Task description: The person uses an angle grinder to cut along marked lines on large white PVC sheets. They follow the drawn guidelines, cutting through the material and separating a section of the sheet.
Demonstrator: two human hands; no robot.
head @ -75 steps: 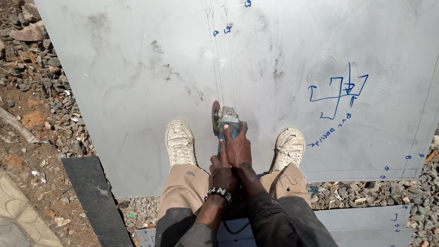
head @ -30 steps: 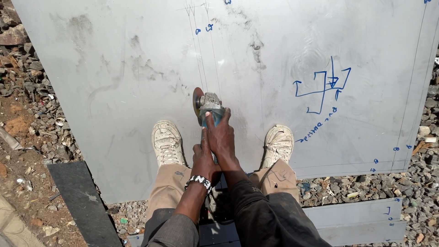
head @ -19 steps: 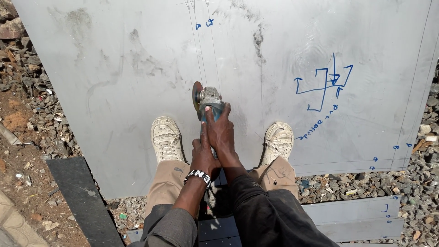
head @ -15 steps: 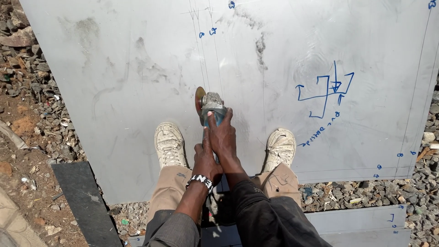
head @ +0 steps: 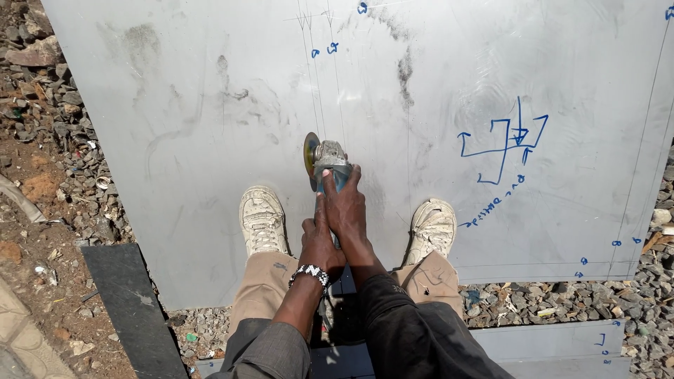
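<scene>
An angle grinder (head: 327, 160) with a yellowish cutting disc rests its disc on a large grey metal sheet (head: 210, 105), beside thin lines scribed up the sheet. My right hand (head: 345, 205) grips the grinder's body from above. Just behind it, my left hand (head: 318, 242), with a beaded band on the wrist, holds the rear of the tool. Both of my pale shoes, the left (head: 262, 219) and the right (head: 431, 228), stand on the sheet on either side of the grinder.
Blue marker drawings and dots (head: 502, 144) mark the sheet at right. Gravel and dirt (head: 49, 161) lie to the left and below. A dark flat bar (head: 133, 309) lies at lower left. Another grey sheet edge (head: 547, 340) lies at the bottom right.
The grinder and both hands have stayed on the same cut line; only the view has shifted slightly.
</scene>
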